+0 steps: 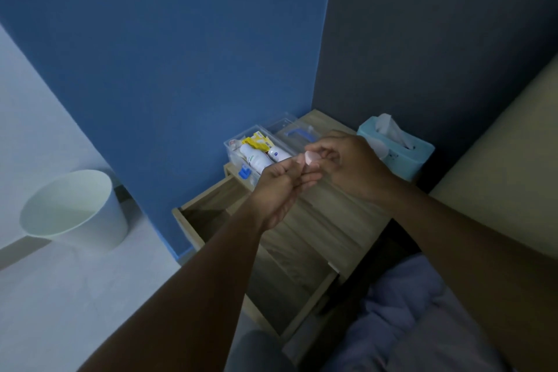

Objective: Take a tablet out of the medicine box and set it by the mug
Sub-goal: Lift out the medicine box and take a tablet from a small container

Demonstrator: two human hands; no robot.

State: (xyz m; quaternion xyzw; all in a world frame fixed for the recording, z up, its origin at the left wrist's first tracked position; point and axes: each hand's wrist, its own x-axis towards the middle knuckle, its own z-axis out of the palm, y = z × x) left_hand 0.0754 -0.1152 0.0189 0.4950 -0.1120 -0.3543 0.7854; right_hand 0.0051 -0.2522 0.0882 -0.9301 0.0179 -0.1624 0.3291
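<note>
A clear plastic medicine box [234,145] stands open at the back of the wooden bedside table [320,217], holding white bottles and yellow packets. Its lid with a blue handle [297,132] lies behind my hands. My right hand [347,166] pinches a small pale pink piece [311,157], perhaps a tablet strip, above the table. My left hand [280,187] is cupped palm up just below it, fingertips touching the piece. No mug is in view.
A light blue tissue box [401,154] sits at the table's back right corner. The table's top drawer [211,211] is pulled open to the left. A white bin [75,208] stands on the floor at left. Bedding lies at lower right.
</note>
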